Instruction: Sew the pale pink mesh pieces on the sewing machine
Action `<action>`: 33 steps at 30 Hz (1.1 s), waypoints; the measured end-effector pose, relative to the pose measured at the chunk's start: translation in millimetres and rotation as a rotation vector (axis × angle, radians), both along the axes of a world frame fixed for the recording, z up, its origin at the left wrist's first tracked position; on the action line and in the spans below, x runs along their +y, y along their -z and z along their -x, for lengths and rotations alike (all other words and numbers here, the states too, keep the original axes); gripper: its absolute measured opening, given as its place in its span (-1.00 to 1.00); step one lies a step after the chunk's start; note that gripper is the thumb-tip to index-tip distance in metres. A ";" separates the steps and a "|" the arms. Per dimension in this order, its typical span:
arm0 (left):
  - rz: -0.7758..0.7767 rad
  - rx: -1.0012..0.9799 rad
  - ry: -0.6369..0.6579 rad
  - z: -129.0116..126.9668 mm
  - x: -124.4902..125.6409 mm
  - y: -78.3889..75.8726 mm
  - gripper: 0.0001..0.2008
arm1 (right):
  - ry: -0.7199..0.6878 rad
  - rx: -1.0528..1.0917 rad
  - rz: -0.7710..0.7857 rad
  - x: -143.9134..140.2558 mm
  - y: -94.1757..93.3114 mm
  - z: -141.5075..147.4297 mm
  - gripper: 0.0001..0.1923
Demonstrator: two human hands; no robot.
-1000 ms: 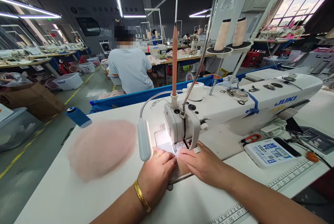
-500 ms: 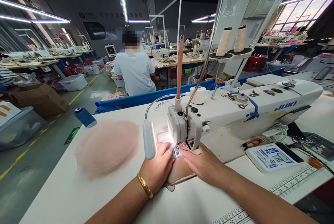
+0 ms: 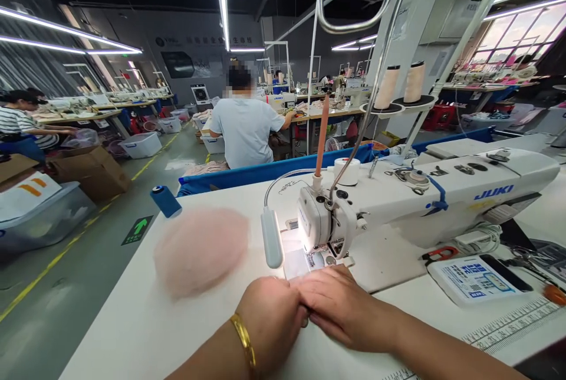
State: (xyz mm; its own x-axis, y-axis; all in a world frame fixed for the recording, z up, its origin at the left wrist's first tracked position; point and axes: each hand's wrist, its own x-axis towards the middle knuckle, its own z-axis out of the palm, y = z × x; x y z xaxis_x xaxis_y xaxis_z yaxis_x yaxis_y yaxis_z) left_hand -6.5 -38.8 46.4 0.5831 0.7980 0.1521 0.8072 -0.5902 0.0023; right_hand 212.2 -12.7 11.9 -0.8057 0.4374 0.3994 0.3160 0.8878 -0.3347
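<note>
Both hands sit together on the table at six o'clock of the sewing machine (image 3: 398,203) head; the left hand (image 3: 269,315) is curled and the right hand (image 3: 340,306) lies flat, fingers close together. Whatever piece they cover is hidden, so I cannot tell the grip. Judging by this, the stitching step is pausing; the next move needs the piece drawn clear of the presser foot (image 3: 319,259). A pink fabric pile (image 3: 201,250) lies at nine o'clock.

fabric piece (image 3: 295,264): pale, flat on the table, near the presser foot; mostly hidden under both hands
</note>
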 end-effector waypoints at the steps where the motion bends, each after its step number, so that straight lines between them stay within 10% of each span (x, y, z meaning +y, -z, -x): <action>1: -0.030 -0.013 -0.021 5.2 5.1 -2.0 -0.87 | -0.016 0.000 0.007 -1.2 -0.8 0.8 -0.65; 14: -0.075 -0.310 -0.078 15.9 42.1 36.0 -0.83 | -0.250 0.045 0.169 -7.9 -2.5 -9.9 -0.75; 22: -0.082 -0.613 0.059 2.1 29.8 34.3 -0.85 | 0.283 0.128 0.306 1.7 1.8 -18.0 -0.50; 33: -0.176 -0.600 0.147 -8.0 21.2 36.4 -0.67 | 0.274 0.272 0.134 7.6 16.0 -14.3 -0.89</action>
State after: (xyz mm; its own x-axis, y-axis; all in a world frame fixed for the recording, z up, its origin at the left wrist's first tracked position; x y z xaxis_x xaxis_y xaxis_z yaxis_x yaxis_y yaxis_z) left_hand 1.5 -17.6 10.0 0.4573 0.6494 0.6075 0.6063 -0.7275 0.3213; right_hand 226.6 -5.1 -4.1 -0.5247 0.6840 0.5068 0.4192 0.7257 -0.5455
